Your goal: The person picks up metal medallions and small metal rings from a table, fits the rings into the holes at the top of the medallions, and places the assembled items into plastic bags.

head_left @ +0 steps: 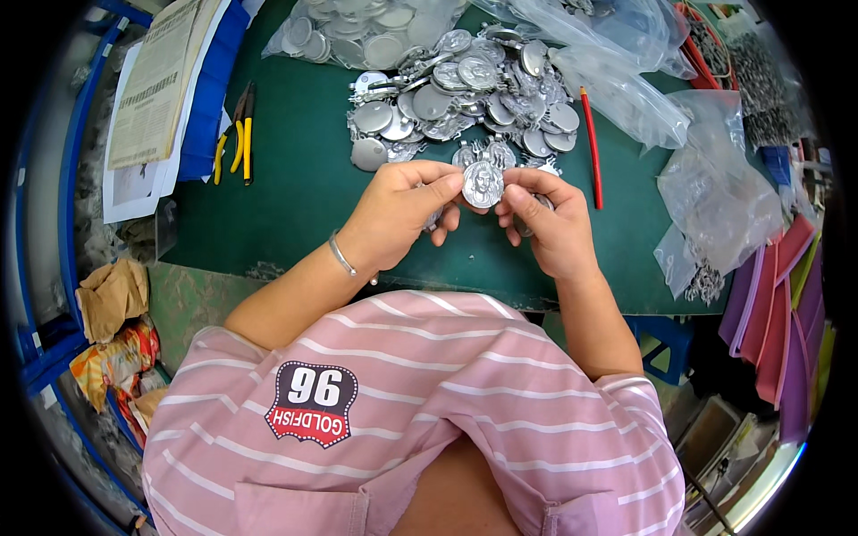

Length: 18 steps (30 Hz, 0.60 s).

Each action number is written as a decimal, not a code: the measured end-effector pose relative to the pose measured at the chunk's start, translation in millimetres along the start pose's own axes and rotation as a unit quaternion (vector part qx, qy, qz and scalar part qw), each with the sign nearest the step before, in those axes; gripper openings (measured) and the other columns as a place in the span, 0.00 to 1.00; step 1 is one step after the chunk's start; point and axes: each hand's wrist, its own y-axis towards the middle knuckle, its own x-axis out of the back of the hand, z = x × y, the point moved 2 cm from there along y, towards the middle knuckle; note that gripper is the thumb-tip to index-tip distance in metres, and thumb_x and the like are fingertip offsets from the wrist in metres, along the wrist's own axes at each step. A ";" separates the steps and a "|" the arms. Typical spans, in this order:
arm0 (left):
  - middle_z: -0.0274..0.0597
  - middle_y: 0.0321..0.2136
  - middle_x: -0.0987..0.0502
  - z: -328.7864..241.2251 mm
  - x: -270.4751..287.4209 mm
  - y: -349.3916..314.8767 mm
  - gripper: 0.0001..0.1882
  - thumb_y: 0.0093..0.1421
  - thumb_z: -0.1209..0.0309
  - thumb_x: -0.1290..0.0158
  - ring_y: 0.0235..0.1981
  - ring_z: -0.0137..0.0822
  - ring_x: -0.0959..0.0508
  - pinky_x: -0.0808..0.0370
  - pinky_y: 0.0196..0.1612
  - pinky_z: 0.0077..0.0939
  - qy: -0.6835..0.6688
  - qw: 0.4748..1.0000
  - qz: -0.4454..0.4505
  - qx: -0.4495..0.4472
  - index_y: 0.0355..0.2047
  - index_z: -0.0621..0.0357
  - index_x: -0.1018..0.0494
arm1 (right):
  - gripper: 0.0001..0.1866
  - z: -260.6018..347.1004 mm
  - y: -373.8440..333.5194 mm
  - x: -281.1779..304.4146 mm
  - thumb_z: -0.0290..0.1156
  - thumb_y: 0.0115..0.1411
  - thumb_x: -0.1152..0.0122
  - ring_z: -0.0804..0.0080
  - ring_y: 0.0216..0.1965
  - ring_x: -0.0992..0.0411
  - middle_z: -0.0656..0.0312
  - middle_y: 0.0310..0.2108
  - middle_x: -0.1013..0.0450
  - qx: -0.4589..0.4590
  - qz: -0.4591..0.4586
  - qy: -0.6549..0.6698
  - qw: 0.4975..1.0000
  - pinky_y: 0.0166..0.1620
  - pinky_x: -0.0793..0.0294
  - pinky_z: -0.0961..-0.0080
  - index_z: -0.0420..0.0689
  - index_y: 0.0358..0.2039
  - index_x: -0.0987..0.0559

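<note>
Over the near part of the green table, a round silver medallion (483, 185) with a raised face on it is held upright between my two hands. My left hand (399, 214) pinches its left edge with thumb and forefinger, and a bit of silver metal shows under the curled fingers. From the other side, my right hand (561, 228) grips the right edge; another silver piece (542, 207) is partly visible in its palm. Just beyond the fingertips, a few smaller relief medallions (500, 154) lie at the near edge of a large heap of silver medallions (465, 85).
Yellow-handled pliers (237, 143) and a yellow stick-like tool (248, 138) lie left, beside a blue bin (207, 107) with papers. A red pencil (592, 147) is right of the heap. Clear plastic bags (719, 188) cover the right side. A bag of discs (357, 31) sits behind.
</note>
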 end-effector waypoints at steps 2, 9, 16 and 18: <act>0.43 0.27 0.25 -0.9 -1.2 -0.8 0.14 0.60 0.69 0.54 0.22 0.24 0.30 0.32 0.20 0.17 0.004 1.000 0.010 -0.001 0.39 0.70 0.29 | 0.11 1.4 -0.5 -1.5 0.26 0.54 0.41 0.81 0.23 0.32 0.63 0.25 0.28 0.005 -0.007 -0.037 0.999 0.21 0.34 0.87 0.35 0.37 0.25; 0.46 0.35 0.25 1.6 -4.3 2.5 0.21 0.63 0.59 0.60 0.33 0.35 0.23 0.24 0.25 0.24 -0.204 0.975 0.010 0.083 0.45 0.65 0.32 | 0.07 19.0 -11.4 -22.3 0.20 0.46 0.37 0.76 0.23 0.31 0.59 0.25 0.27 0.328 0.067 -0.281 0.899 0.25 0.33 0.82 0.39 0.29 0.22; 0.33 0.20 0.32 5.7 12.7 8.3 0.09 0.55 0.70 0.46 0.21 0.25 0.31 0.35 0.19 0.17 -0.060 0.996 -0.066 0.025 0.33 0.59 0.31 | 0.13 15.7 20.8 -1.3 0.26 0.43 0.35 0.61 0.29 0.28 0.58 0.34 0.29 0.293 -0.092 -0.510 0.804 0.30 0.29 0.71 0.40 0.32 0.24; 0.34 0.21 0.30 1.0 16.5 12.8 0.07 0.52 0.73 0.45 0.22 0.23 0.31 0.35 0.20 0.16 0.053 0.995 -0.089 -0.011 0.32 0.60 0.29 | 0.15 12.3 24.7 -0.5 0.28 0.43 0.34 0.61 0.31 0.29 0.59 0.35 0.29 0.275 -0.079 -0.551 0.784 0.31 0.29 0.70 0.41 0.33 0.24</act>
